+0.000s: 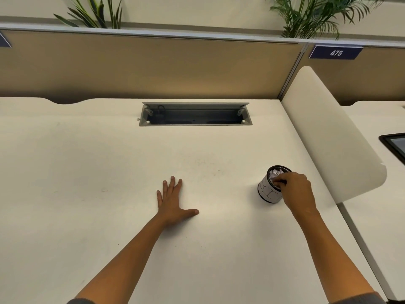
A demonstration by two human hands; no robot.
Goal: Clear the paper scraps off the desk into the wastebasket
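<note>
Right now I am counting one wastebasket (270, 189), a small round cup with a dark rim and a white wrap, standing upright on the right part of the counter (109, 163). Crumpled paper scraps (275, 173) are sitting inside it as a white heap; how many pieces I cannot tell.

My two hands are both showing. My left hand (169, 201) is lying flat on the counter near the middle, fingers straight and spread, holding nothing. My right hand (293, 188) is hanging over the near right part of the rim, fingers curled down toward the mouth, and they are hiding that side of the cup. Whether they are pinching a scrap I cannot tell.

One cable tray (195, 115) is sitting open at the far middle, its inside too dark to read. One white divider (324, 132) is bounding the counter just right of the wastebasket. To the left, broad bare surface is stretching to the frame edge.
</note>
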